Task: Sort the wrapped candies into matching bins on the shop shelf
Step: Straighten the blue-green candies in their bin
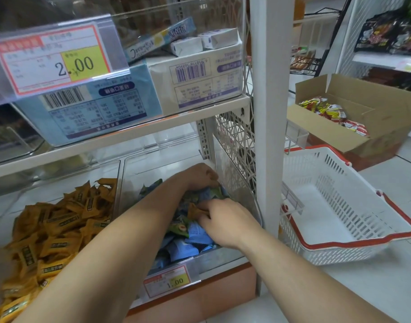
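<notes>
- Left hand (199, 177): fingertips are buried in the candy pile and cut off by the far wrappers, so I cannot tell whether it holds anything.
- Only the left hand's knuckles and back show. The wrist is bent down, and the forearm runs in from the lower left, across the bin's front edge.
- Right hand (225, 221): back of the hand faces up, with the fingers curled toward the left. The thumb is mostly hidden under the hand.
- The right hand's fingertips pinch an orange candy (196, 211). Only part of the wrapper shows past the fingers, and its print is unreadable.
- The orange candy sits between the two hands, just below the left wrist and on top of the pile.
- Blue and green candies (195, 234) lie under and around both hands, many of them covered by the forearms.
- Clear right bin (219, 254) holds that pile, and both hands are inside it. Its walls are hard to trace because of glare.
- Price tag (168, 281) hangs below the right hand on the bin front and is partly blocked by the left forearm.
- Clear left bin (119, 183), left of the left forearm, is full of yellow-orange candies (60, 224). Its lower corner is blurred and cut off by the picture edge.
- White basket (353, 244) with a red rim sits right of the right hand, past the shelf post (267, 113).
</notes>
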A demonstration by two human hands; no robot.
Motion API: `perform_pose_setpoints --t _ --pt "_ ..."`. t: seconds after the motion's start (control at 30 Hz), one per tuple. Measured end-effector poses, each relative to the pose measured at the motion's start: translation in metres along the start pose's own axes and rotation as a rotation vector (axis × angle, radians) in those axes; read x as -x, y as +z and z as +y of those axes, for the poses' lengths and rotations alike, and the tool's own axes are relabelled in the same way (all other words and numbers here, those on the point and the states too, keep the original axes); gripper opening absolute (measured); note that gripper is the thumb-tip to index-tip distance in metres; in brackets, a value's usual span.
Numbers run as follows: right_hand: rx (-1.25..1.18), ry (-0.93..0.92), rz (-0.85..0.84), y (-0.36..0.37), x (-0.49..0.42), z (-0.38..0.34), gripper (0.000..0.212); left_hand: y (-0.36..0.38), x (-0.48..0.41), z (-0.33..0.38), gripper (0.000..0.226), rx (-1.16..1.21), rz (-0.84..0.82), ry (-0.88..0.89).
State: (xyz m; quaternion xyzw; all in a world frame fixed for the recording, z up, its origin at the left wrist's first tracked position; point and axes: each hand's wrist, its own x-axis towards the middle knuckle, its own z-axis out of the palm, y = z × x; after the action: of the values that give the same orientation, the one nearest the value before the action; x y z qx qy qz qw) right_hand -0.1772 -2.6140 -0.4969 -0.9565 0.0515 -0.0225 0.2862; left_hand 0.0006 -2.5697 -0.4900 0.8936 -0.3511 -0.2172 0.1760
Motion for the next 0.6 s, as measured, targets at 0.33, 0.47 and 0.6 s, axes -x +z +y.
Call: perform_pose_setpoints --t 0.33,0.47,0.6 --pt "-0.024 0.004 -0.024 -0.007 0.004 -0.005 0.035 -0.034 0.046 0.020 0.030 0.421 0.406 -0.011" --pt "-0.127 -0.023 0.109 -0.018 0.012 -0.018 0.034 -0.047 0.084 0.027 0.028 0.614 0.494 -0.010" --pt "-0.364 -0.038 0.417 -0.028 0.018 -0.035 0.025 -0.042 0.131 0.025 0.025 0.801 0.484 -0.021"
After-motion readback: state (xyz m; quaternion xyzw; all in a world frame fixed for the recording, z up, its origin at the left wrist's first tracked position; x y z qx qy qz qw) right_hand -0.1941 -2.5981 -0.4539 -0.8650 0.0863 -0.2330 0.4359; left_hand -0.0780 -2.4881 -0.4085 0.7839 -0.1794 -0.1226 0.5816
